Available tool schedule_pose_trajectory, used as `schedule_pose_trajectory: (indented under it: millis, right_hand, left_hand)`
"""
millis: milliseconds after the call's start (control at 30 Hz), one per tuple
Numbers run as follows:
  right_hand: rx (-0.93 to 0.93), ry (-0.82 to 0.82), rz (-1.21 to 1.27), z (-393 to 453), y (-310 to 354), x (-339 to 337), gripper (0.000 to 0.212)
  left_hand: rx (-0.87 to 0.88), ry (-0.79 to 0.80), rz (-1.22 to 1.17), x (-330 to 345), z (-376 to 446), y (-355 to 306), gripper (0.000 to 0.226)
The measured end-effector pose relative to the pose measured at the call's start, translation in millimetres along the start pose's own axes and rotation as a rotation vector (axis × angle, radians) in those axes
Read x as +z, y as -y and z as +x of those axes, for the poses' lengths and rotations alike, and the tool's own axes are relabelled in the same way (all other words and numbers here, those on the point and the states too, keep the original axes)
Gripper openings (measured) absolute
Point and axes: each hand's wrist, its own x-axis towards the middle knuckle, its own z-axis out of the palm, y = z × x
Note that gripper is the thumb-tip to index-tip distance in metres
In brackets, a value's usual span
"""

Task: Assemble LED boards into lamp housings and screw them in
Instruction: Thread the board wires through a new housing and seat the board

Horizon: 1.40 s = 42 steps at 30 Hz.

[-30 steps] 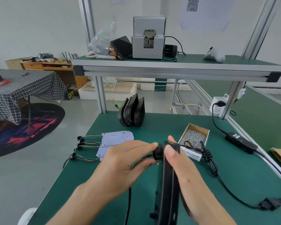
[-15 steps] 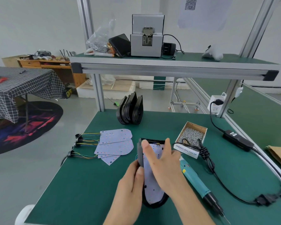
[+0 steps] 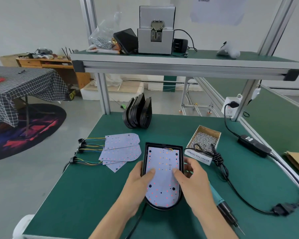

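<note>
A black lamp housing [image 3: 163, 145] lies flat on the green bench in front of me, open side up. A pale LED board [image 3: 162, 169] with coloured dots sits inside it. My left hand [image 3: 138, 183] grips the housing's left edge, thumb pressing on the board. My right hand [image 3: 192, 180] holds the right edge, thumb also on the board. Loose LED boards [image 3: 122, 149] with coloured wires lie fanned out to the left. A teal electric screwdriver [image 3: 219, 202] lies partly under my right forearm. A cardboard box of screws [image 3: 204, 139] stands at the right.
A stack of empty black housings [image 3: 138, 114] stands upright at the back of the bench. A black cable with a power adapter [image 3: 254, 146] runs along the right side. An overhead shelf [image 3: 179, 64] carries a grey screw feeder [image 3: 156, 31]. The bench's left edge [image 3: 72, 163] drops to the floor.
The housing went from upright on its edge to lying flat with the board facing up. Both hands moved from its top end to its two sides, thumbs on the board.
</note>
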Motion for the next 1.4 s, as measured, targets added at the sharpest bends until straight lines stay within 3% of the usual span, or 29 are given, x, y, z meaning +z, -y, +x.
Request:
schedule_pose_trajectory:
  millis: [233, 400, 600, 1000, 1400]
  right_hand:
    - [-0.110, -0.043, -0.079, 13.2, -4.8, 7.6, 0.038]
    - [-0.133, 0.018, -0.146, 16.9, -5.9, 11.8, 0.042]
    - [-0.120, 0.033, -0.197, 20.2, -16.0, 14.6, 0.038]
    - [-0.066, 0.029, -0.138, 19.1, -26.3, 14.5, 0.037]
    - [-0.028, -0.011, -0.091, 15.5, -25.3, 14.7, 0.030]
  left_hand:
    - [0.070, 0.011, 0.303, -9.1, 31.4, -6.8, 0.017]
    - [0.044, -0.014, 0.265, -11.9, 30.8, 8.7, 0.020]
    - [-0.006, -0.151, 0.184, -3.7, 33.5, 23.5, 0.015]
    - [0.019, -0.259, 0.283, 10.6, 34.0, 20.3, 0.003]
    - [-0.001, -0.284, 0.389, 16.2, 28.5, 12.7, 0.011]
